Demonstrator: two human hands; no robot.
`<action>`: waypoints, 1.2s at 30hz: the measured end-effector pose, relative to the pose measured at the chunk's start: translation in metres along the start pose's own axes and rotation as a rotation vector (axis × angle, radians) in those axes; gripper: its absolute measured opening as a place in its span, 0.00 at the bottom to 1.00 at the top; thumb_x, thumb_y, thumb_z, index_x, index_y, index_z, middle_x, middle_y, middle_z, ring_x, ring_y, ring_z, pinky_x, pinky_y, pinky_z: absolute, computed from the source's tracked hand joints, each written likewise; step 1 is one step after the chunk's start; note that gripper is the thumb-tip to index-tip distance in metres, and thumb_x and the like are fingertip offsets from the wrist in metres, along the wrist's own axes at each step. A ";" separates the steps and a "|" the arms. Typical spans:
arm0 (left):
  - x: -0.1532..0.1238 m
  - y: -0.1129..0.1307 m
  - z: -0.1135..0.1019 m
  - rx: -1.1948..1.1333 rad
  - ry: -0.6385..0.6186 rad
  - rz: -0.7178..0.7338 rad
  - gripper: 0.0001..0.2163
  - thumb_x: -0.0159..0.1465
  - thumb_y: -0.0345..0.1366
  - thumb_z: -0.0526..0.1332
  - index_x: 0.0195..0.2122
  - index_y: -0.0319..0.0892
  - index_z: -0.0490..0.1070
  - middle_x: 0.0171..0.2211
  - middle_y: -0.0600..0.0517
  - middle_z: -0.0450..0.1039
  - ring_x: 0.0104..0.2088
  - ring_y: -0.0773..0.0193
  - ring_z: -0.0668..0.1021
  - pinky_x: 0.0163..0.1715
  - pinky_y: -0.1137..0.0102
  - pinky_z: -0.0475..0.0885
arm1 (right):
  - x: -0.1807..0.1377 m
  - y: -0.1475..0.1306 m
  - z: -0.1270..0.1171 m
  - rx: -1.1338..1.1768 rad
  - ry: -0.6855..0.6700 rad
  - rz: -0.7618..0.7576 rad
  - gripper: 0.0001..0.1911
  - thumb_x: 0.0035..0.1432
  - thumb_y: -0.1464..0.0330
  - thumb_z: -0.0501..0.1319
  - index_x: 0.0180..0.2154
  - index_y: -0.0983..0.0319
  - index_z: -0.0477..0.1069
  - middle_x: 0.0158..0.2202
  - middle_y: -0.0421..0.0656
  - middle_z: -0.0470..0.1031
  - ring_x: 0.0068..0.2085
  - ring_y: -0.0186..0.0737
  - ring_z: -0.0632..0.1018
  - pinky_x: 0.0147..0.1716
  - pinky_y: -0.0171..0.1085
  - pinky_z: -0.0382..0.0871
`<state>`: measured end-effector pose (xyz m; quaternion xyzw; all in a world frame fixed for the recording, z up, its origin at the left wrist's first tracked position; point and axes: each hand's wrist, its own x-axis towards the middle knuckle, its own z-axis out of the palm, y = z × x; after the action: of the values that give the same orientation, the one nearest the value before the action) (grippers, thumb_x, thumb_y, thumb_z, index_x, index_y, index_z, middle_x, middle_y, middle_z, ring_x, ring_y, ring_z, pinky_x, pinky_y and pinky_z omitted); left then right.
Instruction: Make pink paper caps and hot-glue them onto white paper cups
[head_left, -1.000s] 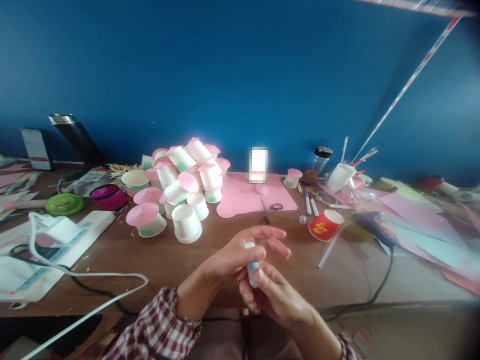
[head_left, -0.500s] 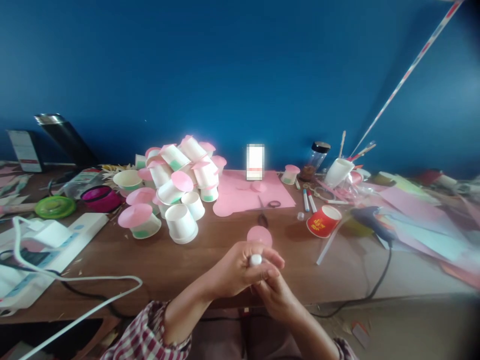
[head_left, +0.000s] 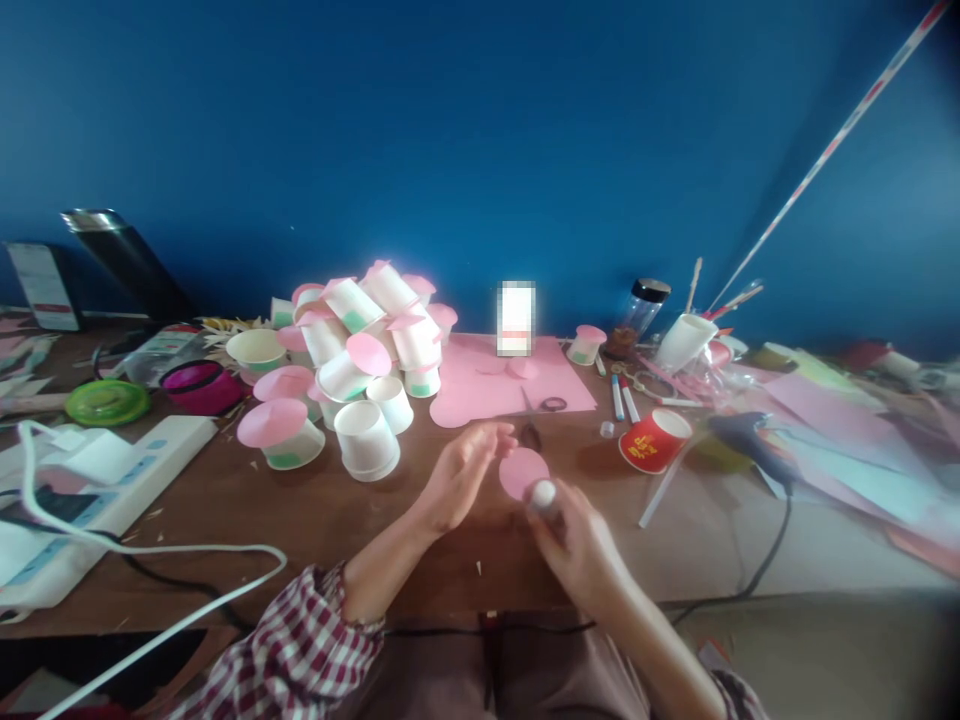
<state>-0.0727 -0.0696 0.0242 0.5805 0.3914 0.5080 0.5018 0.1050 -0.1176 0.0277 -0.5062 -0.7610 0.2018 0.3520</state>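
My right hand is closed round a small white glue stick, whose tip rests by a pink paper disc on the wooden table. My left hand hovers just left of the disc, fingers loosely curled and apart, holding nothing. A pile of white paper cups with pink lids stands behind and to the left. Small scissors lie just beyond the disc on the edge of a pink sheet.
A red paper cup lies tipped on its side at the right, near a blue glue gun with a black cable. Markers, a jar and paper scraps crowd the back right. A white power strip and cord lie left.
The hands have come apart: the left let go of the glue stick and opened beside the pink disc. The right brought the stick forward to the disc.
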 end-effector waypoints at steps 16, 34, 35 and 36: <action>-0.008 -0.014 0.007 0.227 0.190 0.069 0.17 0.66 0.45 0.48 0.41 0.39 0.71 0.33 0.48 0.74 0.32 0.64 0.76 0.35 0.69 0.71 | -0.002 0.005 0.005 -0.027 -0.188 -0.011 0.04 0.57 0.71 0.59 0.35 0.62 0.71 0.35 0.45 0.72 0.37 0.41 0.72 0.37 0.36 0.66; -0.011 -0.011 0.007 0.292 0.071 0.052 0.18 0.66 0.44 0.48 0.37 0.38 0.72 0.28 0.49 0.73 0.29 0.66 0.75 0.32 0.72 0.70 | -0.005 0.007 -0.011 0.224 -0.159 0.117 0.10 0.60 0.66 0.54 0.44 0.62 0.64 0.30 0.40 0.72 0.30 0.35 0.71 0.31 0.32 0.65; -0.012 -0.011 0.007 0.290 0.068 0.049 0.17 0.66 0.44 0.48 0.37 0.38 0.72 0.28 0.49 0.73 0.29 0.66 0.75 0.32 0.72 0.70 | -0.004 0.009 -0.015 0.189 -0.127 0.130 0.11 0.59 0.66 0.55 0.44 0.62 0.63 0.29 0.39 0.71 0.28 0.34 0.70 0.29 0.32 0.64; -0.012 -0.011 0.007 0.289 0.067 0.046 0.18 0.66 0.44 0.48 0.37 0.38 0.72 0.28 0.49 0.73 0.29 0.65 0.75 0.32 0.72 0.70 | -0.002 0.011 -0.019 0.152 -0.100 0.143 0.10 0.58 0.66 0.56 0.42 0.61 0.63 0.27 0.37 0.70 0.26 0.33 0.68 0.27 0.31 0.63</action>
<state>-0.0673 -0.0802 0.0112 0.6384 0.4636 0.4766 0.3878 0.1264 -0.1158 0.0321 -0.5205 -0.7220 0.3085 0.3355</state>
